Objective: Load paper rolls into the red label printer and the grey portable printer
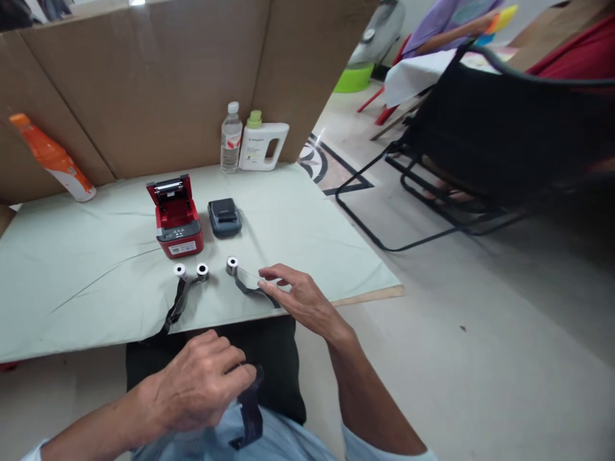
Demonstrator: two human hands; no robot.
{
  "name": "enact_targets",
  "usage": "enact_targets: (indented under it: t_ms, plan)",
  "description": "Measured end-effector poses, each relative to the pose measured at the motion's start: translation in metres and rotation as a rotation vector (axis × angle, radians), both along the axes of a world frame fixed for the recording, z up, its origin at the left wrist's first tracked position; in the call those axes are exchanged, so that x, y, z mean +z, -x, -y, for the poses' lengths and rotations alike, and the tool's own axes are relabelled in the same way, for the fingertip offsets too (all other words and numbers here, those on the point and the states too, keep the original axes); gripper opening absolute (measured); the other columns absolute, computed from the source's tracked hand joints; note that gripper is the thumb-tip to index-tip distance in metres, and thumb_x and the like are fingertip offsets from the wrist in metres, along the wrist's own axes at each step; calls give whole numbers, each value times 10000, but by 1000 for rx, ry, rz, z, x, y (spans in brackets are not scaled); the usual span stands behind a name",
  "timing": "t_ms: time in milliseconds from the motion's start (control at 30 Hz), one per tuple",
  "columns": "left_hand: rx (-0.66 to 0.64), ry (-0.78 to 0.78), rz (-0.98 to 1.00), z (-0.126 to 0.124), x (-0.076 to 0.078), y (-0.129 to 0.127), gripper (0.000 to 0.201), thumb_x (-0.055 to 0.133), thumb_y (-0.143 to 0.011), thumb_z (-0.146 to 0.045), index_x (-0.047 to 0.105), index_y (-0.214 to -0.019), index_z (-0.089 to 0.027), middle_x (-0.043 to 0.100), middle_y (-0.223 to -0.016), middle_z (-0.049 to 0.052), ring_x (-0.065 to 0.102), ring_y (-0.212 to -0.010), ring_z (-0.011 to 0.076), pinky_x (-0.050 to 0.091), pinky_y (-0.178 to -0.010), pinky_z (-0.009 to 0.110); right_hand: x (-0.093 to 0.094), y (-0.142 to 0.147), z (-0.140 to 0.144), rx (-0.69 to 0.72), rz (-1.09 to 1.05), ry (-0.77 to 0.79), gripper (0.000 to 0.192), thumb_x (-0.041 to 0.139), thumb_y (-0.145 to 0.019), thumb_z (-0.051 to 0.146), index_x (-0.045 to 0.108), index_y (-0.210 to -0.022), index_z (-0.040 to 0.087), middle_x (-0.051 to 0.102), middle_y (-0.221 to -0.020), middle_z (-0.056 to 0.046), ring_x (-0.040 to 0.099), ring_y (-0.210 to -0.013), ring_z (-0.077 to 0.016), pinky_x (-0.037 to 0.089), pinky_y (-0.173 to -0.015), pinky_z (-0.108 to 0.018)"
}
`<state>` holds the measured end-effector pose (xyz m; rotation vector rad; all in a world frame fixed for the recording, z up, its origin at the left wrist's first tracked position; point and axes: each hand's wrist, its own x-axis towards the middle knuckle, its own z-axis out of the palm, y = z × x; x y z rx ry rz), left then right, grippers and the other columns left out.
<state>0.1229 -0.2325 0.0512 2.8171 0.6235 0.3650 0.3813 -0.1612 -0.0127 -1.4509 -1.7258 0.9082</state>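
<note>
My left hand (204, 378) is over my lap, its fingers closed on a dark strip (250, 413) that hangs below the thumb. My right hand (302, 294) hovers at the table's front edge, thumb and fingers apart. Close to its fingertips lies a small paper roll (232, 264) with a dark strip trailing towards the hand; whether they touch, I cannot tell. Two more small rolls stand to the left: a white-topped roll (179, 270) and a dark-cored roll (202, 270), with a dark strip (177, 304) running to the edge. Behind them, a red printer (180, 230) has its lid raised.
A dark grey portable device (224, 216) sits right of the printer. Against the cardboard wall (173, 83) stand a water bottle (231, 141), a white jug (262, 148) and a leaning orange bottle (55, 160). A black folding chair (456, 134) and other people are to the right.
</note>
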Motion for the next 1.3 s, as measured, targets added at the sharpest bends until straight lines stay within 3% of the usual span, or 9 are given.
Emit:
enact_targets:
  t_ms: [200, 333, 433, 633, 800, 867, 1033, 1167, 1300]
  plan:
    - [244, -21, 65, -7, 5, 26, 277, 519, -894, -45, 656, -1085, -191, 740, -921, 57, 695, -862, 206, 472, -1003, 463, -2, 2, -5, 23, 54, 17, 304, 631, -947, 452, 730, -1132, 232, 766, -1093, -91, 724, -1022, -268, 587, -774, -366]
    - [377, 112, -24, -16, 6, 54, 299, 569, -848, -51, 677, -1079, -208, 758, -923, 40, 710, -875, 213, 465, -1010, 477, -3, 5, -4, 70, 91, 37, 312, 666, -929, 439, 706, -1173, 248, 760, -1134, -73, 730, -1030, -258, 588, -825, -371]
    - [417, 241, -79, -20, -4, 68, 321, 595, -822, -47, 700, -1072, -219, 773, -951, 33, 719, -895, 212, 499, -965, 429, -5, 10, -3, 99, 124, 30, 310, 687, -919, 430, 692, -1179, 262, 757, -1148, -59, 733, -1034, -255, 583, -867, -381]
    - [458, 387, 24, -19, -23, 65, 390, 639, -781, -35, 741, -1095, -244, 789, -1071, 32, 717, -1014, 216, 550, -923, 358, -4, 15, -6, 96, 114, 1, 306, 664, -929, 431, 691, -1180, 259, 753, -1127, -62, 722, -1023, -257, 577, -861, -384]
    - [463, 377, 190, -26, -4, 57, 420, 639, -756, -6, 750, -1091, -233, 790, -1044, 37, 720, -1006, 214, 563, -950, 360, 15, 29, -6, 2, -51, -59, 252, 631, -952, 431, 719, -1071, 228, 748, -1113, -86, 704, -999, -256, 571, -872, -395]
    - [447, 347, 273, -37, 8, 55, 418, 607, -787, 2, 738, -1113, -225, 788, -1052, 40, 732, -973, 191, 575, -925, 327, 24, 42, -2, 48, -206, -21, 269, 631, -964, 446, 723, -1068, 216, 747, -1123, -89, 705, -985, -239, 571, -899, -392]
    - [420, 125, 446, -74, 25, 50, 409, 577, -821, 8, 720, -1139, -205, 784, -1105, 61, 747, -1021, 187, 591, -952, 308, 33, 81, 0, 281, -619, 184, 464, 691, -946, 477, 641, -1330, 221, 725, -1212, -96, 688, -1134, -230, 562, -991, -385]
    - [414, 23, 499, -107, 28, 53, 387, 598, -817, -11, 744, -1121, -201, 775, -1122, 77, 739, -1052, 206, 597, -973, 338, 34, 96, -26, 254, -723, 154, 445, 737, -900, 477, 685, -1256, 216, 717, -1230, -95, 675, -1139, -229, 576, -946, -362]
    - [460, 30, 543, -151, 22, 68, 340, 609, -805, -64, 771, -1080, -180, 762, -1087, 96, 733, -989, 205, 620, -826, 307, 34, 106, -67, 225, -800, 217, 442, 774, -860, 445, 692, -1218, 199, 743, -1164, -93, 716, -1009, -217, 609, -841, -346]
